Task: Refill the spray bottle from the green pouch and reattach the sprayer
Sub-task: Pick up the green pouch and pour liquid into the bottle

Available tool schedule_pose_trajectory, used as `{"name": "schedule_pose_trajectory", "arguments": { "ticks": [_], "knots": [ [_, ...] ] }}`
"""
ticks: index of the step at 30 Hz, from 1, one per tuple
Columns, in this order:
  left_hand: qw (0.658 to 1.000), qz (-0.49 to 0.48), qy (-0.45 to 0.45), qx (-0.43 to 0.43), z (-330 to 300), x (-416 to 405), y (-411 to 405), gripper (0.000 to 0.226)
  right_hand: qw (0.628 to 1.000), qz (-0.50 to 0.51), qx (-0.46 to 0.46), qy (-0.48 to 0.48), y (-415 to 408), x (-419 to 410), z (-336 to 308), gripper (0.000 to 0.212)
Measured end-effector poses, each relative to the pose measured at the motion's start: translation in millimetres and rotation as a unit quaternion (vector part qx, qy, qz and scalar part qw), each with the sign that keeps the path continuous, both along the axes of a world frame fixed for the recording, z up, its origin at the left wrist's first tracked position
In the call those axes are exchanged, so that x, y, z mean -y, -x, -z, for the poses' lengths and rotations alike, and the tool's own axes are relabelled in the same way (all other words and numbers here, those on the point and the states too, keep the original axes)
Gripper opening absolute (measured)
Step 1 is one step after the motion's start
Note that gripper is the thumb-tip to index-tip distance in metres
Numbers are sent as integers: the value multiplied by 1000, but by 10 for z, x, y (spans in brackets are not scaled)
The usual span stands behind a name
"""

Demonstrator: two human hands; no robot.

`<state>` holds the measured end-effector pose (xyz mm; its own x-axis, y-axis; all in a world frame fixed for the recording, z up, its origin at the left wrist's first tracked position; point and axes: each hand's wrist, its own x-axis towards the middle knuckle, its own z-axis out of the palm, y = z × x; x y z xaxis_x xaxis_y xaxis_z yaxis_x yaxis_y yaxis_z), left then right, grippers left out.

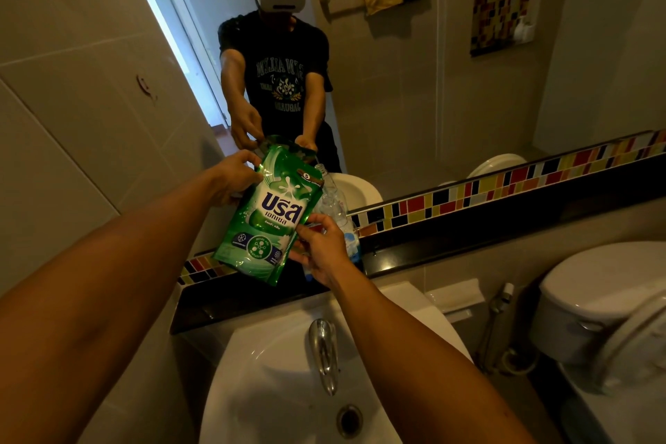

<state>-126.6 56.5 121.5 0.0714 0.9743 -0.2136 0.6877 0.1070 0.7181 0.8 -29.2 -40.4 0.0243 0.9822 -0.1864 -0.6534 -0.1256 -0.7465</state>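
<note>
Nearest us we note the white basin [252,389], its rim cut off by the lower edge of the frame, with a chrome tap [323,353] over the bowl and a drain [349,420] below it. The bowl itself offers open room. To the right a toilet [594,317] stands close beside the basin, partly out of frame.

Both forearms reach over the basin. The right hand [320,252] pinches the lower right corner of the green pouch [268,216] between thumb and fingers. The left hand [232,178] is closed on the pouch's upper left edge. The pouch is held in the air, tilted, its top leaning away from us, above the dark ledge [468,245] behind the basin.

Behind the pouch and right hand stands a clear bottle [337,207] on the ledge; most of it is hidden, and we cannot tell whether its neck is open. We cannot make out a sprayer.

Beyond, a strip of coloured tiles [504,184] runs under the mirror [396,83], which repeats the hands and pouch.
</note>
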Motion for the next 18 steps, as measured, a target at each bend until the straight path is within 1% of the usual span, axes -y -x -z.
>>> {"name": "schedule_pose_trajectory", "arguments": {
  "ticks": [14,18],
  "knots": [
    [1000,-3,-6,-2,18,-14,-10,25,1000,-4,-5,-2,10,-28,31,26],
    [1000,3,-2,-2,10,-24,-3,23,1000,-4,-7,-9,11,-21,32,21]
  ]
}}
